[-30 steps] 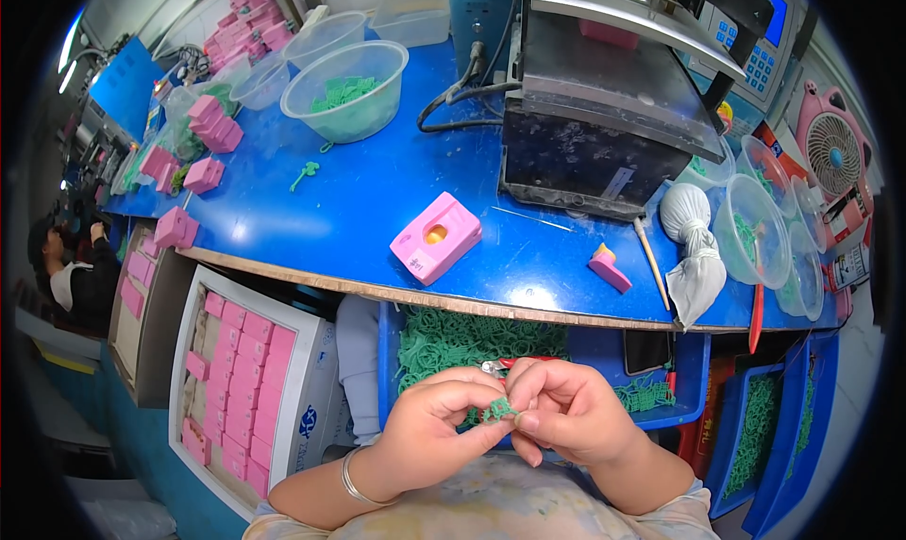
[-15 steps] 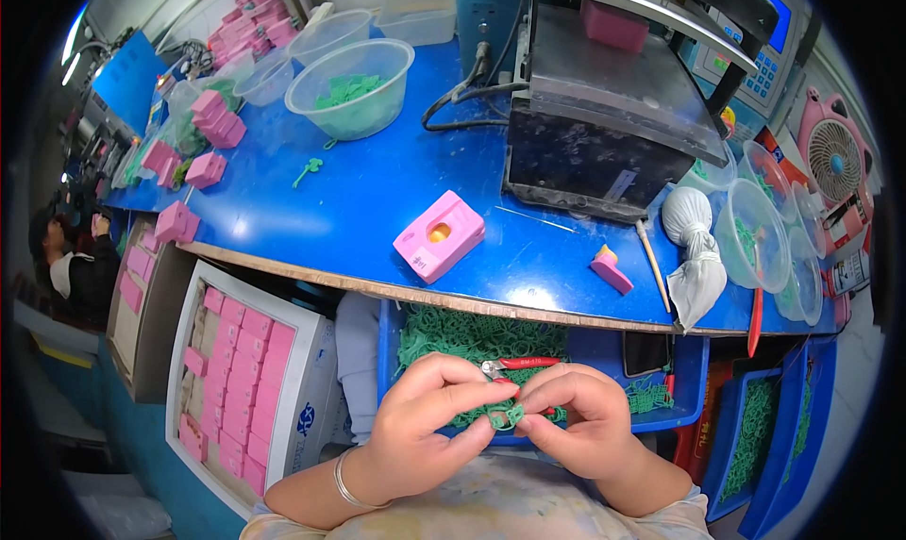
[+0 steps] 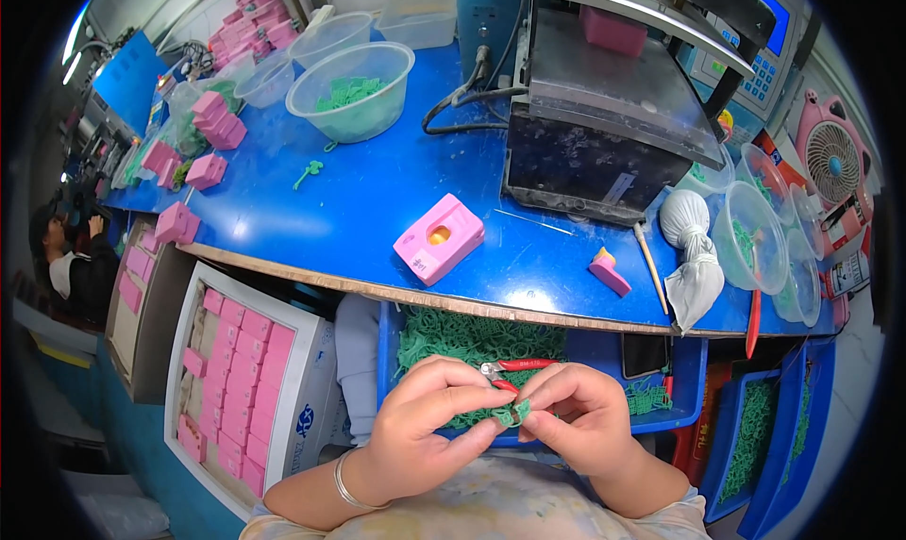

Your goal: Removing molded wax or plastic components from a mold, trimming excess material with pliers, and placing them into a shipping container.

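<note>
Close to my body, a small green wax piece [image 3: 511, 415] with loops is pinched between both hands. My left hand [image 3: 429, 415] is closed on its left side, thumb against fingertips. My right hand [image 3: 578, 410] grips the other side in the same way. Just behind the fingers lie red-handled cutting pliers [image 3: 514, 365], partly hidden by the hands. They rest over a blue tray [image 3: 685, 398] heaped with similar green wax pieces [image 3: 472, 337]. A bracelet circles my left wrist.
On the blue table [image 3: 349, 219] sit a pink rubber mold [image 3: 440, 239], a black press [image 3: 613, 116], a tied cloth pouch [image 3: 692, 248], a wooden stick [image 3: 652, 268] and plastic bowls [image 3: 351, 97]. A white box of pink molds [image 3: 231, 380] stands left. A person [image 3: 75, 257] sits far left.
My hands stay in nearly the same place. The green piece has shifted slightly right and up between the fingertips. The far person's hand has moved.
</note>
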`<control>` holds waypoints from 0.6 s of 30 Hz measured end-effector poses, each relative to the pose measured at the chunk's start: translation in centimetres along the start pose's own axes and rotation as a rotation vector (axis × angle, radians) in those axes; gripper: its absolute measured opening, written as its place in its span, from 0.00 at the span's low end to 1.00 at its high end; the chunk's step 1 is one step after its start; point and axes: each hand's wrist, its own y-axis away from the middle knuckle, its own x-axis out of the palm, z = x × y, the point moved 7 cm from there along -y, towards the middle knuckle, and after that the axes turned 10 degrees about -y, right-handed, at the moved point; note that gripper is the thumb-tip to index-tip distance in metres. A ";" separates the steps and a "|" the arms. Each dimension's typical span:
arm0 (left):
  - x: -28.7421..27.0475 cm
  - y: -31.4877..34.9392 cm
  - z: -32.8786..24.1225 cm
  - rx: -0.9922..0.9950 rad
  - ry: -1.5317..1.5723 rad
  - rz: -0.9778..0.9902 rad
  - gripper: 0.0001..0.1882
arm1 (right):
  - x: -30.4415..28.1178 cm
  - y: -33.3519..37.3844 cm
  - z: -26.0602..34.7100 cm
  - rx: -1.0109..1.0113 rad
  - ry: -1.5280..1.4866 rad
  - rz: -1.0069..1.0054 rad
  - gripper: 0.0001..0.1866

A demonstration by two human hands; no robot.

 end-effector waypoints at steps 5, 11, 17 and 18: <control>0.6 0.3 0.6 -0.055 0.095 0.068 0.11 | 0.0 -0.1 0.1 -0.049 0.042 0.006 0.05; 2.7 2.4 4.1 -0.689 0.849 0.044 0.04 | -0.1 -0.2 -0.7 0.094 -0.082 -0.048 0.04; 3.5 2.4 4.1 -0.746 0.979 0.069 0.04 | -0.8 -0.4 0.6 -0.153 0.281 -0.026 0.05; 3.5 2.4 4.1 -0.747 0.950 0.064 0.05 | -0.5 -0.5 2.3 -0.293 0.565 -0.001 0.06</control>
